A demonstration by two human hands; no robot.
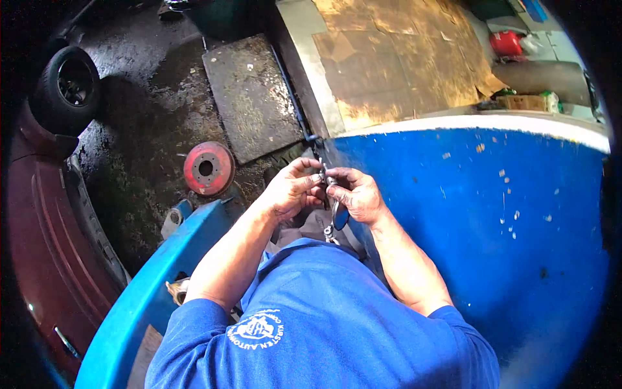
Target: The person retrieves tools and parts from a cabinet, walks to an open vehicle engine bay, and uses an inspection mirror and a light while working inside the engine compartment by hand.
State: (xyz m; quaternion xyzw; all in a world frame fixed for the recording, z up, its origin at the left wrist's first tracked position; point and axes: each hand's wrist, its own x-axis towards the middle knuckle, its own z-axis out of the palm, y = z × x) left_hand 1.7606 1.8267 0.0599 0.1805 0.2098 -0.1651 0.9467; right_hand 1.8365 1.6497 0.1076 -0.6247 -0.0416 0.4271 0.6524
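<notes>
My left hand (pixel 293 190) and my right hand (pixel 360 198) meet in front of my body, both with dark smudges on the fingers. Between the left thumb and fingertips is a small, slim metal part (pixel 322 172), standing roughly upright. The right fingers are closed round a dark metal piece (pixel 332 181) right beside it; whether the two are joined I cannot tell. Below the right hand shows a dark, rounded piece (pixel 341 216), with a small shiny metal fitting (pixel 329 231) close to my shirt. How these connect is hidden.
On the wet, dark floor lie a red brake drum (pixel 208 168) and a worn grey slab (pixel 253 97). To the left stand a dark red car body (pixel 52 240) and a wheel (pixel 72 81). A blue beam (pixel 149 279) and a blue panel (pixel 466 194) flank me; cardboard (pixel 395 58) lies beyond.
</notes>
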